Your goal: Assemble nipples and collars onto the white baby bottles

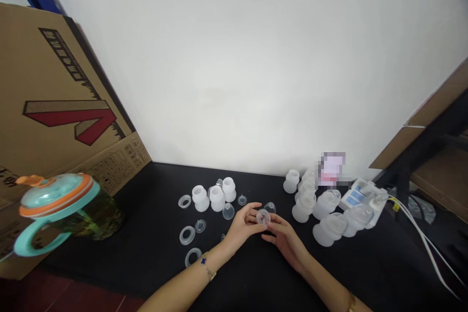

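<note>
Black tabletop (153, 253), white wall (234, 68), left hand (241, 226), right hand (287, 243) holding silicone cup (263, 217)

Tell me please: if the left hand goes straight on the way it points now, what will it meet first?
Past the held cup, the left hand would probably meet the small clear cup, though depth is unclear.

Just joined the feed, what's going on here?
A person's left hand and right hand hold a small clear silicone cup between them over a black tabletop. Frosted white plastic funnel-shaped pieces stand in groups on both sides; clear silicone rings lie near the left hand.
</note>
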Available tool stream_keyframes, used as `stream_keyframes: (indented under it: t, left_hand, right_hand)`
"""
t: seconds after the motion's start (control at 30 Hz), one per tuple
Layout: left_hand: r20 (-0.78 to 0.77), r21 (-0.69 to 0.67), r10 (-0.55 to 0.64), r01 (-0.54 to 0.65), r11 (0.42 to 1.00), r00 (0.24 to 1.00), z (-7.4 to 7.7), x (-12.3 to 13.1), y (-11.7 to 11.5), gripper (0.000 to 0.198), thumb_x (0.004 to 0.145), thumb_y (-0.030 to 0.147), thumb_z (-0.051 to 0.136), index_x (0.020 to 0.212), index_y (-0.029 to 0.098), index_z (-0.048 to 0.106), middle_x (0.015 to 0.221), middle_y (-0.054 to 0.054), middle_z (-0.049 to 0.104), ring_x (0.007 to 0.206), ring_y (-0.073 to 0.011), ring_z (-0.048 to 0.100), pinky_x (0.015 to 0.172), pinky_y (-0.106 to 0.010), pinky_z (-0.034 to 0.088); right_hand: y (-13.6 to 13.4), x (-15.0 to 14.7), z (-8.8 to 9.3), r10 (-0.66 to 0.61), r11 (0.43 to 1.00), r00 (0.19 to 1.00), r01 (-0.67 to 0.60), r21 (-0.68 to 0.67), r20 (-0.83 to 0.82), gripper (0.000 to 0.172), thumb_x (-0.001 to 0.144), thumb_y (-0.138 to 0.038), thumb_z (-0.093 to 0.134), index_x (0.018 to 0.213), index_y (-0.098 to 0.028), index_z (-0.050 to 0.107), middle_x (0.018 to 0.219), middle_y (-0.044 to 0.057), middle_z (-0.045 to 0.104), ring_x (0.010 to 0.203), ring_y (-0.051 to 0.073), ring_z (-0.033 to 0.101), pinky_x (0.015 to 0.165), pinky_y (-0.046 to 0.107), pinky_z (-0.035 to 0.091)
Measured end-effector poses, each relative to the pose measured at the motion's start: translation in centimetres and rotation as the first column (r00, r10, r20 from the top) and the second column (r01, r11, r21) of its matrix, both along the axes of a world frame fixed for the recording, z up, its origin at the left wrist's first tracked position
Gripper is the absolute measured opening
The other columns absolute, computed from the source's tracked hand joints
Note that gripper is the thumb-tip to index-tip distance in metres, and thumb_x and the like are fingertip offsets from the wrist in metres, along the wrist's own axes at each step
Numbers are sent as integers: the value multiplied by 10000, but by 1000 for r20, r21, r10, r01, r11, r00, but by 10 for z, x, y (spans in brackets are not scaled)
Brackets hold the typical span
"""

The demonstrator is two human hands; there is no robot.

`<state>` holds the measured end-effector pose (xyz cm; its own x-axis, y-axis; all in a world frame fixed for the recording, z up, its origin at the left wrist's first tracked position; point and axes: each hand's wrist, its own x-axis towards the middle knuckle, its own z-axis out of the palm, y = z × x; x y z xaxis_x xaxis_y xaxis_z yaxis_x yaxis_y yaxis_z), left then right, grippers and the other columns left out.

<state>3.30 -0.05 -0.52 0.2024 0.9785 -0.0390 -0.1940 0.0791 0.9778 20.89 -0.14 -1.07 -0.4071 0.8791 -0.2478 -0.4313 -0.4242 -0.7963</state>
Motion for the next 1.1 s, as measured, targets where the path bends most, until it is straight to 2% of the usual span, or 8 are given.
stream_keyframes:
  t: [0.13, 0.3, 0.57, 0.97, 1.1]
  left_hand:
    - [65, -85, 19, -14, 996, 998, 6, 0, 0, 565, 618, 303, 884, 1115, 172, 648, 924, -54, 721, 884, -216, 677, 853, -340, 496]
    - [45, -126, 15, -9, 992, 999, 13, -1, -2, 484, 627, 325, 872, 1045, 177, 679, 879, -40, 718, 836, -211, 676, 795, -318, 482]
    - [57, -131, -22, 29, 991, 998, 6, -2, -1, 451, 645, 320, 860, 1039, 180, 691, 909, -55, 738, 851, -218, 676, 755, -295, 476]
    - [138, -188, -21, 47, 981, 990, 8, -3, -2, 426, 644, 296, 872, 1018, 169, 713, 891, -54, 732, 794, -180, 661, 723, -266, 470]
    - [147, -211, -9, 40, 977, 989, 8, -4, -2, 479, 630, 285, 879, 1058, 171, 695, 863, -51, 727, 781, -181, 666, 715, -267, 470]
  right_hand:
    - [0, 1, -2, -14, 1000, 1000, 14, -3, 2, 231, 756, -295, 811, 960, -215, 739, 1005, 43, 729, 964, 219, 668, 838, 354, 534]
    - [0, 1, 0, -13, 1000, 1000, 13, -13, -16, 263, 747, -293, 813, 982, -213, 726, 1026, 54, 733, 961, 234, 682, 815, 360, 543]
    - [1, 2, 1, 15, 1000, 1000, -15, -3, -23, 234, 773, -264, 785, 997, -211, 737, 975, 48, 724, 925, 220, 670, 788, 342, 545]
    - [1, 1, 2, 19, 1000, 998, -20, -14, -56, 188, 811, -299, 757, 975, -208, 741, 920, 43, 718, 884, 198, 663, 757, 330, 538]
    - [0, 1, 2, 12, 1000, 999, -13, -15, -50, 239, 795, -301, 771, 1013, -212, 731, 915, 39, 724, 857, 198, 672, 729, 318, 535]
